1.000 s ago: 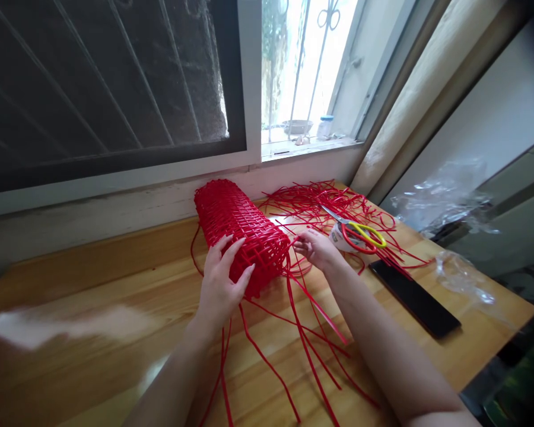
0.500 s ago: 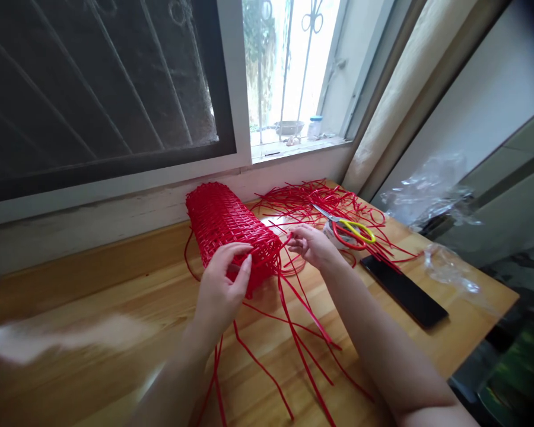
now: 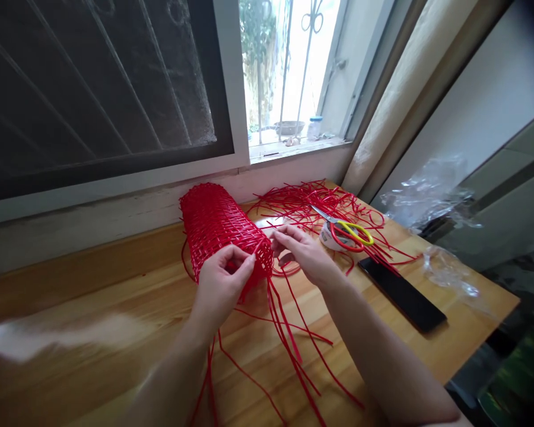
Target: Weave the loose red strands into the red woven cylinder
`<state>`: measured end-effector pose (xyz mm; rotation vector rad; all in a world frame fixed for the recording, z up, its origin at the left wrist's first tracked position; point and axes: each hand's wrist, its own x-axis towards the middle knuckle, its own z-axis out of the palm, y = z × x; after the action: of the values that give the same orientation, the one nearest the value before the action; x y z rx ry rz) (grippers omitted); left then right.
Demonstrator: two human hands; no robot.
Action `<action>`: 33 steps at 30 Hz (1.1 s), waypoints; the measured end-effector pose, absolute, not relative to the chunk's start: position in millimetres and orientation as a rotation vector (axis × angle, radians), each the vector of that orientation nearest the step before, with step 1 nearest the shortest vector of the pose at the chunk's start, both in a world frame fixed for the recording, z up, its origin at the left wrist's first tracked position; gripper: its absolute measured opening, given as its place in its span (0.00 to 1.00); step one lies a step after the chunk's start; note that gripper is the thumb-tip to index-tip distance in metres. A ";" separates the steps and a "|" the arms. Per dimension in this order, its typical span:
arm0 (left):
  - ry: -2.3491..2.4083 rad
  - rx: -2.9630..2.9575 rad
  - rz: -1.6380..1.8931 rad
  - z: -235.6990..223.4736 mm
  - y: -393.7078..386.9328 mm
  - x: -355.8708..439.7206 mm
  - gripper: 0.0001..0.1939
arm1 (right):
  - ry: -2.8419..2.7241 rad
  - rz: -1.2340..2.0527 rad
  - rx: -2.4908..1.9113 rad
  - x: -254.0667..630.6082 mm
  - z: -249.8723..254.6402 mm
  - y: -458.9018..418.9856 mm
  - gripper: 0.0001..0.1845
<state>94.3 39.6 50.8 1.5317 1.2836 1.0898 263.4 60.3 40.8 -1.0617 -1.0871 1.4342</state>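
Shifted leftward: one glossy red woven cylinder (image 3: 218,222), centre of frame; it lies on the wooden tabletop (image 3: 93,296). Left hand (image 3: 220,277): thumb and forefinger pinched at its rim, apparently on a thin red strand (image 3: 258,249). Right hand (image 3: 305,252): nearer the rim, fingers curled; grip indeterminate. Advisable: short pinch, even tension, dangling strips (image 3: 297,354) kept clear.

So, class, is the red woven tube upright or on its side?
On its side: the red woven tube stretches lengthwise across the table.
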 end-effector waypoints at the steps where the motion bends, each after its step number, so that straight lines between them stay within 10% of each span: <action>1: 1.299 1.511 1.086 52.1 38.3 90.3 0.11 | -1.159 1.433 -1.076 261.0 40.1 58.8 0.11; 16: 1.548 1.860 0.866 35.0 19.9 77.4 0.08 | -2.221 0.642 -1.581 247.8 50.9 33.7 0.17; 33: 1.677 2.241 0.796 16.6 25.8 74.8 0.12 | -2.386 0.491 -1.686 247.2 39.7 38.3 0.17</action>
<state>74.8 25.8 16.6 2.2410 1.6767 0.7963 247.2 38.3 39.7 -1.6856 -2.3855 0.4906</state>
